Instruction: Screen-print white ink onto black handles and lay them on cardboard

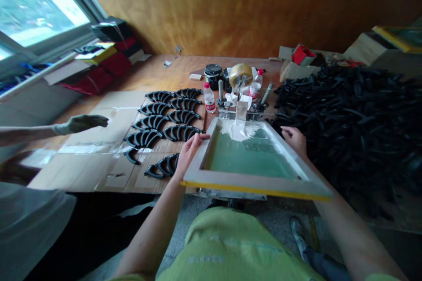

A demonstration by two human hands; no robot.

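A wooden-framed printing screen [253,182] with green mesh lies tilted in front of me, its near edge raised. White ink [240,131] is smeared at its far end, where a squeegee [241,110] stands. My left hand [189,151] grips the frame's left rail, fingers curled over it. My right hand [296,139] holds the right rail near the far corner. Rows of black curved plastic parts [168,118] lie on cardboard [108,171] to the left of the screen.
A large heap of black curved parts [349,118] fills the right. Behind the screen stand a water bottle [209,98], a black ink tub [213,74] and a tape roll [240,74]. Another person's gloved hand [82,123] reaches in from the left over the cardboard.
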